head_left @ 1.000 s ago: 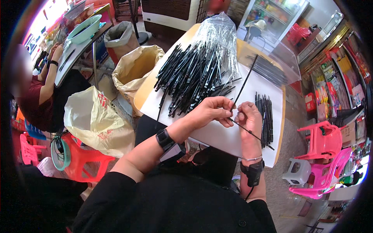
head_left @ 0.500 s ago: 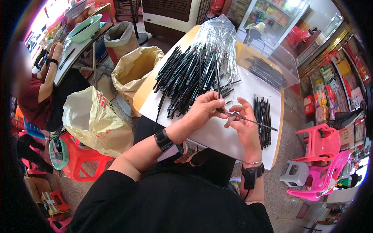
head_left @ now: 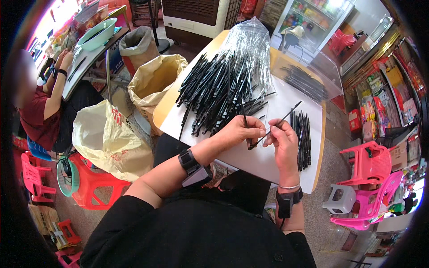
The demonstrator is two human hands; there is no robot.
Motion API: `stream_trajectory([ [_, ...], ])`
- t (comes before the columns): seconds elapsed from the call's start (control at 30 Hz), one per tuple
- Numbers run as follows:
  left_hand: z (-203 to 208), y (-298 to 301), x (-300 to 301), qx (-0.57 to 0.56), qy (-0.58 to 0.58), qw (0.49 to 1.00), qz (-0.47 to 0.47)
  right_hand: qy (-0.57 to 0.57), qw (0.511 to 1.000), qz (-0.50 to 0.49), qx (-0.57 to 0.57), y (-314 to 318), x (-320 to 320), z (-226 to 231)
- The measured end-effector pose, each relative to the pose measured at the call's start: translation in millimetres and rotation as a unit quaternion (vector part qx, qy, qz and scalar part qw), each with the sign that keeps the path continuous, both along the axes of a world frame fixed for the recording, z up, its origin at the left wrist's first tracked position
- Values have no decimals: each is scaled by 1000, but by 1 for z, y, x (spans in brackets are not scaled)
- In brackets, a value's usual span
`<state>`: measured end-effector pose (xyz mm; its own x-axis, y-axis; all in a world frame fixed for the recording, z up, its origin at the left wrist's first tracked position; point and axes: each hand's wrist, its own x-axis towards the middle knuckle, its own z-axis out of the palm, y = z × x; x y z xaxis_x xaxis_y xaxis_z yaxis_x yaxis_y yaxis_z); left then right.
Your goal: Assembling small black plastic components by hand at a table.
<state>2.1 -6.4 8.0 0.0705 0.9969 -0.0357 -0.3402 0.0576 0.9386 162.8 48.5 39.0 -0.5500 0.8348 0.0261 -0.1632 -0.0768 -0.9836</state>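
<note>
change: since half a second ago both hands have drawn closer together over the counter's near edge, and the thin black stick between them now slants up toward the far right instead of lying nearly flat.
left hand: the left hand (head_left: pixel 243 130) is curled, fingers pinched on the lower end of the thin black stick (head_left: pixel 278 123); a second short black piece stands up from its fingers, too small to tell apart.
right hand: the right hand (head_left: pixel 281 142) is loosely closed, fingertips pinching the same stick just beside the left hand; the two hands nearly touch.
stick: held in the air above the white sheet (head_left: pixel 281 100), its free end pointing toward the counter's far right corner.
counter: a wooden counter (head_left: pixel 165 105) covered mostly by the white sheet.
big pile: a large heap of black sticks (head_left: pixel 214 94) lies on the left half of the counter, partly inside a clear plastic bag (head_left: pixel 250 44) toward the far edge.
small bundle: a neat row of black sticks (head_left: pixel 304 138) lies near the right edge, just beside the right hand.
far pile: more black pieces (head_left: pixel 306 82) sit under clear plastic at the far right corner.
wrists: a black watch (head_left: pixel 188 161) on the left wrist, a black band (head_left: pixel 286 198) on the right.
around: a tan sack (head_left: pixel 154 80) and a yellow plastic bag (head_left: pixel 107 138) stand beside the counter's left edge; another person in a red shirt (head_left: pixel 38 114) sits at a separate table far left.
</note>
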Motion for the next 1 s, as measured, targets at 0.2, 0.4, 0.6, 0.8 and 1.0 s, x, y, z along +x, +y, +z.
stream_trajectory([
  [0.2,-1,-1,6,35,26,998,46,-26,998,-45,29,0,1,1],
  [0.4,-9,1,10,62,96,990,78,-33,995,-61,67,0,0,2],
  [0.6,-5,2,9,82,-15,996,20,-14,999,2,52,-1,-2,2],
  [0.8,-6,-1,-1,47,-89,995,-4,-43,994,-33,99,-5,-13,0],
  [1.0,-5,9,9,50,-82,995,-9,-28,993,-83,73,0,-8,0],
])
